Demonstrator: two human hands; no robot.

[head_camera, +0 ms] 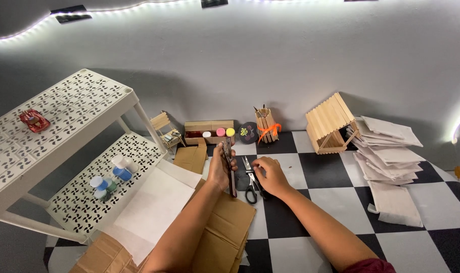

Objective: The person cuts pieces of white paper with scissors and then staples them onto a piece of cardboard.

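Observation:
My left hand is raised a little over the floor and grips a long, thin dark tool upright, its tip near the top of my fingers. My right hand rests low on the black-and-white checkered floor, fingers curled beside a pair of black-handled scissors that lies between both hands. Whether the right fingers pinch anything is hidden. Flattened brown cardboard lies under my left forearm, with a white sheet to its left.
A white perforated two-tier rack stands at left, with a red toy car on top and small paint pots below. Along the wall stand a wooden-stick chair, a stick box, a stick pen holder and a stick house. Stacked white sheets lie at right.

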